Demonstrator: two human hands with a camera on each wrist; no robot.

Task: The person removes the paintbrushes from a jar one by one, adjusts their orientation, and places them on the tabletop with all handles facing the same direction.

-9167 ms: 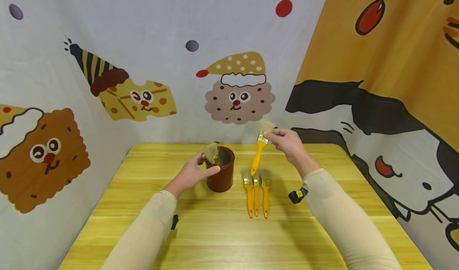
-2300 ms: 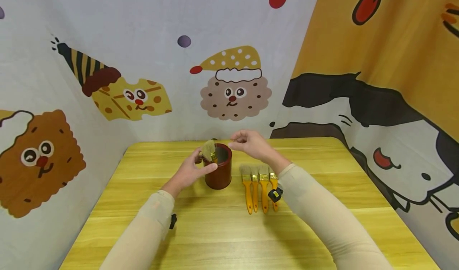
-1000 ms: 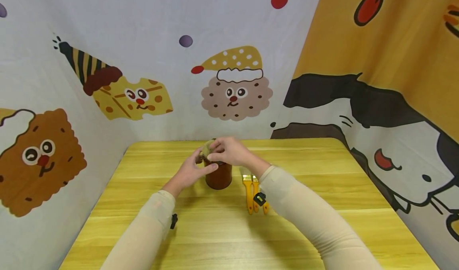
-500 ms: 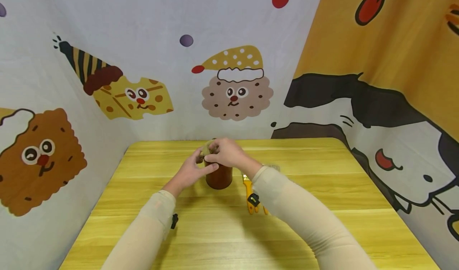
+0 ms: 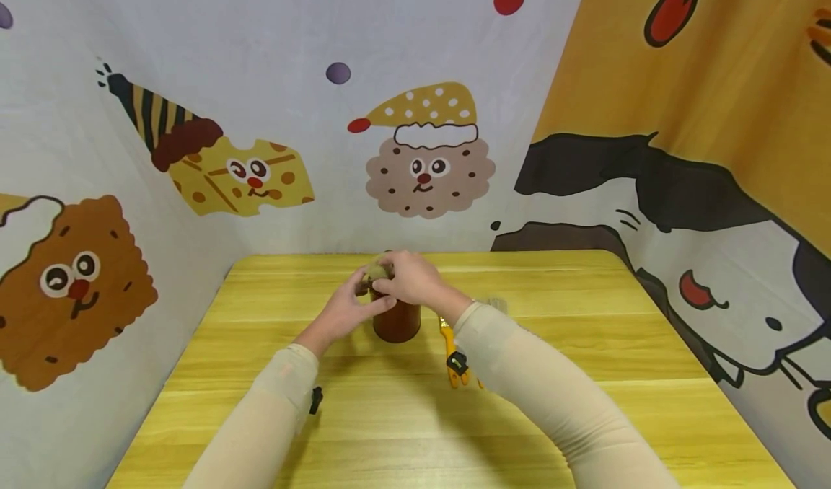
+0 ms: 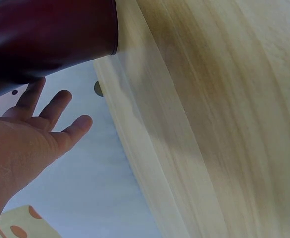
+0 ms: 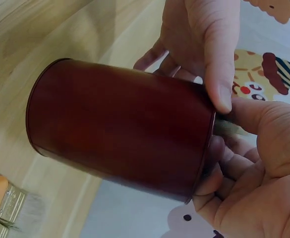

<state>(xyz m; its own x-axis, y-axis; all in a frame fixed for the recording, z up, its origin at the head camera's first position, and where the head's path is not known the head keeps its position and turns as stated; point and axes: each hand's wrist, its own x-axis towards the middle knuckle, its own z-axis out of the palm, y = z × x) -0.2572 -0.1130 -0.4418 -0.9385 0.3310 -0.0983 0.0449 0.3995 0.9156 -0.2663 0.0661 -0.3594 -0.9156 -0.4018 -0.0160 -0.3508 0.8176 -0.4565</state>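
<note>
— Where standing near the middle of the yellow table (image 5: 402,431), dark red cup (image 5: 397,321) noted upright, one paintbrush (image 5: 375,269) inside, bristles up at the rim.
— Progress?
— Judged nearly finished: one brush left in the cup, other yellow-handled brushes (image 5: 452,350) laid flat just right of it, mostly hidden by the forearm.
— Hands?
— Left hand (image 5: 344,314) wrapped round the cup's left side, thumb on the rim, steadying. Right hand (image 5: 410,278) over the mouth, fingers curled down onto the brush head; pinched on it, as far as visible. Both forearms converging from below.
</note>
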